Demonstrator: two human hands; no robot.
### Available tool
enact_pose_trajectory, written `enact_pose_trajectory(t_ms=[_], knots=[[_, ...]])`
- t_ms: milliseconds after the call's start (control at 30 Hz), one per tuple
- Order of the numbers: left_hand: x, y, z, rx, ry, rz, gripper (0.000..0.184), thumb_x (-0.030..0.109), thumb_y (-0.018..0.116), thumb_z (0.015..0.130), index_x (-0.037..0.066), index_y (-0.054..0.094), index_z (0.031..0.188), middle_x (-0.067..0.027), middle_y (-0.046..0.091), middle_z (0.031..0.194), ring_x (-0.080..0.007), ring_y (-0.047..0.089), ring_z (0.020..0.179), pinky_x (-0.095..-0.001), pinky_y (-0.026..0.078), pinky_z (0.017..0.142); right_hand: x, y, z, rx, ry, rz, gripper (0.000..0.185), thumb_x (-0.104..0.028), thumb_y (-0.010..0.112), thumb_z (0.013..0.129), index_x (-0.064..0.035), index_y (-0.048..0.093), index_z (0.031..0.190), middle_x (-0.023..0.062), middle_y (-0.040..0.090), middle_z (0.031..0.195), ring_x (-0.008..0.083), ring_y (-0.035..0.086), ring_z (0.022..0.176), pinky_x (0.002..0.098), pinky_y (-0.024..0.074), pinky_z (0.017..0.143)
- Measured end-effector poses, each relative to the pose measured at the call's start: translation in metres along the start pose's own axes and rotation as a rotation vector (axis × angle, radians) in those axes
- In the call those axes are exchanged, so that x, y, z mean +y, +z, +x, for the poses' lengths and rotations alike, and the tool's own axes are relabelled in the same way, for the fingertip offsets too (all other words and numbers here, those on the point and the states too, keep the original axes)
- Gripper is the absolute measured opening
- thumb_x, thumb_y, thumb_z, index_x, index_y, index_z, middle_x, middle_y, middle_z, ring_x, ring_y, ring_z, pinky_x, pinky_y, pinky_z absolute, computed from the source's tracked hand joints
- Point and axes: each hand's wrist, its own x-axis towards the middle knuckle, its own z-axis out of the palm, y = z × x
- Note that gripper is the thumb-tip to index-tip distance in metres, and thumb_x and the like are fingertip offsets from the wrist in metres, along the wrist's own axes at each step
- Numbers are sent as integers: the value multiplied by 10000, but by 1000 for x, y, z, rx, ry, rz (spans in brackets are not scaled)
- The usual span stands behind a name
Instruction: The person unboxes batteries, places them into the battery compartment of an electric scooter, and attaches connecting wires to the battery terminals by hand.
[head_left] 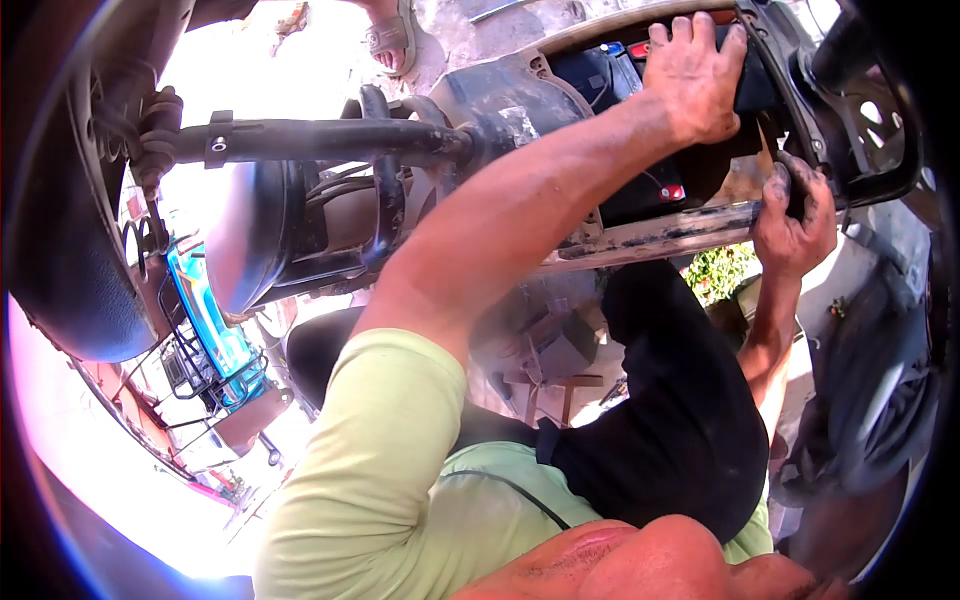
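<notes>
My left hand (698,80) lies across the top of an open compartment in a black vehicle frame (665,232). Its fingers are spread, back of the hand up, over dark box-like parts (585,75) with blue and red pieces beside them. Against the compartment's near right corner, my right hand (795,225) has thumb and fingers curled together. A thin tan strip (766,145) rises by its fingertips; whether the fingers grip it is not clear. Inside the compartment, below my left forearm, sits a black part (640,200) with a red-and-white piece (671,192).
A black tube (320,140) runs left from the frame to a coil spring (160,140). Beyond stands a blue object (215,320) with a black wire rack. Another person's sandaled foot (391,42) is at the top. My black-trousered knee (650,300) is under the frame.
</notes>
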Motion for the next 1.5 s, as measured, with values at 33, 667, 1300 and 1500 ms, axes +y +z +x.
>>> enact_pose_trajectory(t_ms=[33, 667, 1300, 1500], knots=[[3, 1, -6, 30, -12, 11, 906, 342, 794, 717, 64, 445, 1505, -290, 467, 1425, -426, 450, 1326, -581, 327, 1112, -3, 0, 1, -8, 2, -41, 229, -6, 701, 882, 63, 631, 1088, 169, 743, 977, 269, 715, 849, 354, 570, 827], [-12, -8, 0, -146, -4, 27, 1073, 470, 847, 648, 191, 376, 1571, -219, 483, 1373, -392, 461, 1304, -565, 379, 1030, -3, 3, -3, -2, 154, 57, 198, 31, 679, 879, 87, 656, 1067, 161, 731, 1006, 218, 704, 912, 318, 552, 879], [-16, 1, -2, 45, 129, 86, 872, 378, 874, 652, 166, 551, 1433, -194, 519, 1341, -413, 472, 1302, -635, 326, 1090, -13, 1, 2, 18, 124, -27, 191, -57, 710, 856, 8, 714, 1036, 132, 738, 950, 278, 708, 864, 333, 546, 820], [-30, -3, -23, -1, 58, 102, 839, 304, 846, 683, 165, 529, 1447, -181, 520, 1370, -379, 424, 1370, -540, 343, 1077, -14, 0, 4, 3, 135, -58, 212, -76, 712, 844, -14, 729, 1046, 128, 733, 964, 286, 708, 877, 342, 550, 821]])
